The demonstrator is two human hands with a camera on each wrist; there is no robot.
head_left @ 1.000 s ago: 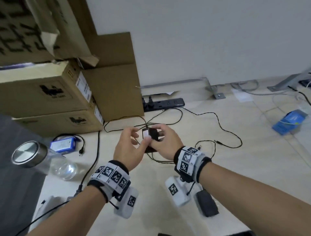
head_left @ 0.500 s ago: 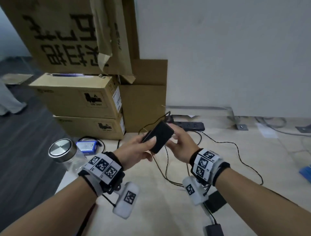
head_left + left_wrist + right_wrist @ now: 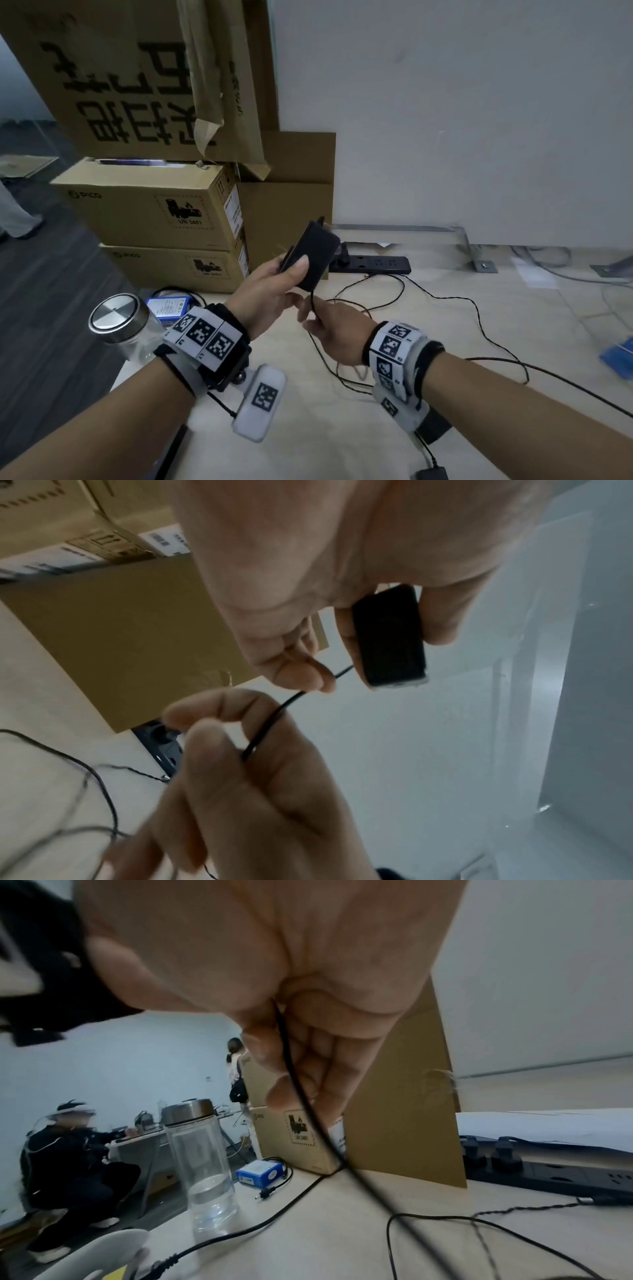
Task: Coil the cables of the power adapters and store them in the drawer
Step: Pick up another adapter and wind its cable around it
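Since 0.5 s ago, right hand (image 3: 337, 334) dropped to cable (image 3: 312, 303).

Stacked cardboard boxes (image 3: 147, 209) at back-left of counter (image 3: 445, 342), against white wall (image 3: 462, 120). Right of boxes: black power strip (image 3: 376, 264) along wall. In front of boxes: blue battery pack (image 3: 168, 307), then clear bottle with steel lid (image 3: 118, 322) near counter edge. Seated person (image 3: 68, 1153) beyond bottle.
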